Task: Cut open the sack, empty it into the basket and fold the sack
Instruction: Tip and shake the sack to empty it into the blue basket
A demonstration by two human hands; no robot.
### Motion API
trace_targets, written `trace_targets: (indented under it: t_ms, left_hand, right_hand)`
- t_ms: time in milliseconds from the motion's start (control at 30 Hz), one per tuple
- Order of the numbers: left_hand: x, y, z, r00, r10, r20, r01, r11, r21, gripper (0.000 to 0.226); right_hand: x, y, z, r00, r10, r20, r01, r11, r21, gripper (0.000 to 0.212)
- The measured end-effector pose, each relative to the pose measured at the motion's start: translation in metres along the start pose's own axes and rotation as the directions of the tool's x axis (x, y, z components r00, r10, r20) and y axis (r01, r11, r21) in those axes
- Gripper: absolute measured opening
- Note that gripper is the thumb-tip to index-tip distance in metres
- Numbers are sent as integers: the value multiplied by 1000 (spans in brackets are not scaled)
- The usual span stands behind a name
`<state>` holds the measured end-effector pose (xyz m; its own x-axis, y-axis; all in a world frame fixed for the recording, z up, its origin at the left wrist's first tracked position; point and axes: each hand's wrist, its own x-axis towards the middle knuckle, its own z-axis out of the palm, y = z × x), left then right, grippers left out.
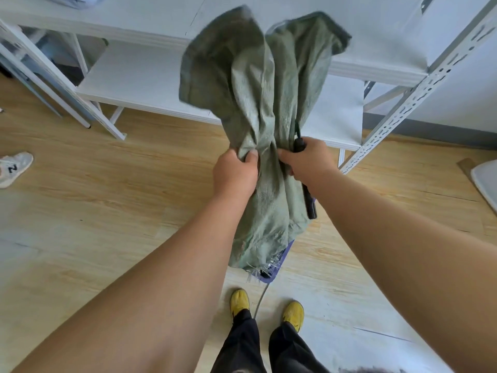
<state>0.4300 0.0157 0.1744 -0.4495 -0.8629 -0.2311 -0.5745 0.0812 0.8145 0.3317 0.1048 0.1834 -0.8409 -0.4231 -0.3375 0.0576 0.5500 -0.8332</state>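
At frame centre, the left hand is bunching the green woven sack, and the right hand is gripping it too, together with a black-handled tool. The sack is billowing above the hands toward the white shelving, its frayed end trailing over the blue basket; bare wooden floor is lying open lower left.

Bright even daylight, soft shadows, wide-angle bending at edges, motion blur on sack top

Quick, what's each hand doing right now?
Left hand: grips the bunched green sack.
Right hand: holds a black-handled tool and pinches the sack.
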Motion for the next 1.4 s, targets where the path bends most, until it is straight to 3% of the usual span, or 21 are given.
trace_targets:
  t_ms: [100, 233, 400, 500, 600, 667, 800, 900, 1000, 1100, 1167, 1267, 1400]
  left_hand:
    - [0, -2, -1, 1000, 22, -20, -24, 998, -65, 31]
    - [-8, -7, 5, 964, 10, 264, 16, 995, -96, 52]
    - [-4, -8, 5, 996, -8, 93, 13, 999, -50, 35]
    - [2, -6, -5, 998, -25, 55, 29, 996, -79, 33]
    - [1, -5, -7, 966, 32, 257, -20, 999, -49, 68]
    - [-4, -5, 0, 951, 86, 296, -95, 995, 16, 86]
    - [-11, 3, -2, 984, 176, -12, -176, 984, -6, 40]
    - [-15, 13, -5, 977, 194, -88, -199, 979, -42, 21]
    - [-11, 24, -5, 974, 191, -124, -198, 979, -40, 20]
    - [-4, 25, -5, 986, 154, -63, -152, 988, 38, 30]
    - [-1, 23, -5, 988, 133, -73, -133, 991, 4, 30]
    - [1, 22, -8, 997, -7, -74, -2, 993, -122, 35]
    - [4, 28, -10, 967, -214, 134, 249, 904, -348, 47]
  right_hand:
    - [-1, -9, -4, 1000, 25, -11, -25, 999, 43, 15]
    - [-2, -16, -6, 991, 102, 83, -107, 993, 52, 12]
    - [0, -20, -8, 965, 122, 230, -143, 987, 75, 13]
    - [-4, -22, -12, 971, 85, 225, -67, 994, -85, 14]
    - [-3, -25, -17, 979, 67, 191, -53, 995, -79, 14]
    - [-2, -31, -19, 979, 12, 201, 17, 989, -144, 15]
    - [-8, -37, -19, 963, -225, 148, 258, 931, -259, 18]
    - [-13, -36, -17, 951, -301, 69, 309, 926, -218, 20]
    - [-7, -40, -17, 942, -335, -13, 330, 934, -134, 26]
    - [-1, -35, -17, 965, -253, 70, 260, 959, -110, 20]
    - [0, -33, -17, 958, -283, 57, 286, 956, -70, 16]
    - [-6, -27, -20, 956, -273, 109, 272, 962, 16, 33]
    - [-18, -3, -6, 961, -195, 196, 219, 970, -106, 41]
